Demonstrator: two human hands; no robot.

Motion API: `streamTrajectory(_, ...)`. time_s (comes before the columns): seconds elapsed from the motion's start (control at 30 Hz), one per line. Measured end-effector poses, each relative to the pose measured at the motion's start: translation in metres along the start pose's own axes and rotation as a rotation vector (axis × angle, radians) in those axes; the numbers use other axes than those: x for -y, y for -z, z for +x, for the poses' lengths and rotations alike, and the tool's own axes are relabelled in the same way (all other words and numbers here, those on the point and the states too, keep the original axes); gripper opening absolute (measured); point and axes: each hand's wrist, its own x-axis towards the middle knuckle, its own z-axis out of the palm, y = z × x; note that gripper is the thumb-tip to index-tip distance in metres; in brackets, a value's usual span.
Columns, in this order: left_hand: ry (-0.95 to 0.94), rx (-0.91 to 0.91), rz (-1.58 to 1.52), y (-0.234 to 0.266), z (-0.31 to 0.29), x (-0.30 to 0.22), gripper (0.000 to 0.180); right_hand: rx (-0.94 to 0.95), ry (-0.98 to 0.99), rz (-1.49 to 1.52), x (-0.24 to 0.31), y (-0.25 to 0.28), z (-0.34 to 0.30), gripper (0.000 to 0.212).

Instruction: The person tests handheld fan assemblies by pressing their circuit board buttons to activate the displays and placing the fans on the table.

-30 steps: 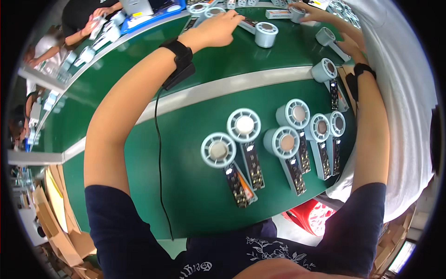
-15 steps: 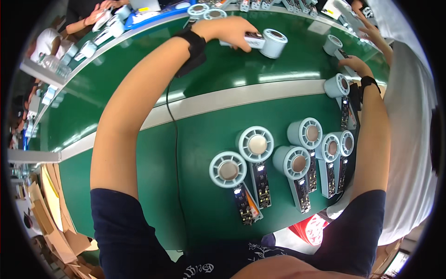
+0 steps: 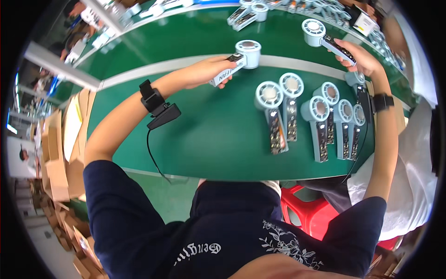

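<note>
My left hand (image 3: 213, 73) is closed around the handle of a pale blue handheld fan (image 3: 251, 56), held over the near green table with its round head pointing right. My right hand (image 3: 361, 56) grips a second handheld fan (image 3: 314, 32) by its handle, farther off over the far green surface. That fan's slotted head faces up, and its dark circuit board shows along the handle. Between my arms on the near table lie several similar fans, among them one fan (image 3: 269, 95) at the left of the group, with boards exposed and small lights lit.
A pale rail (image 3: 181, 65) divides the near table from the far surface (image 3: 186, 39). More fans (image 3: 248, 16) lie along the far side. Black cables run from my wristbands. Cardboard boxes (image 3: 58, 153) stand at left; a person in white (image 3: 395, 181) sits close at right, by a red stool (image 3: 306, 209).
My left hand has brought its fan nearer, from over the far surface to the near table. The fan in my right hand has been raised and its head now faces up. The view has shifted.
</note>
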Motion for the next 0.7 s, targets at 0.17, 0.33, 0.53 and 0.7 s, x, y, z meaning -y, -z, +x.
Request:
streamTrajectory(0.17, 0.083, -0.221, -0.356, -0.035, -0.098, 0.040, 0.035, 0.107, 0.167, 0.355, -0.004, -0.100, -0.048, 0.039)
streamTrajectory(0.33, 0.028, -0.260, -0.572, -0.080, -0.156, 0.060, 0.035, 0.374, 0.011, 0.626, -0.024, -0.196, -0.116, 0.041)
streamTrajectory(0.53, 0.039, -0.223, -0.539, -0.129, -0.188, 0.079, 0.035, 0.295, 0.158, 0.908, -0.025, -0.290, -0.163, 0.034)
streamTrajectory(0.7, -0.134, -0.504, -0.756, -0.155, -0.171, 0.081, 0.034, 0.122, 0.168, 1.017, -0.038, -0.329, -0.151, 0.030)
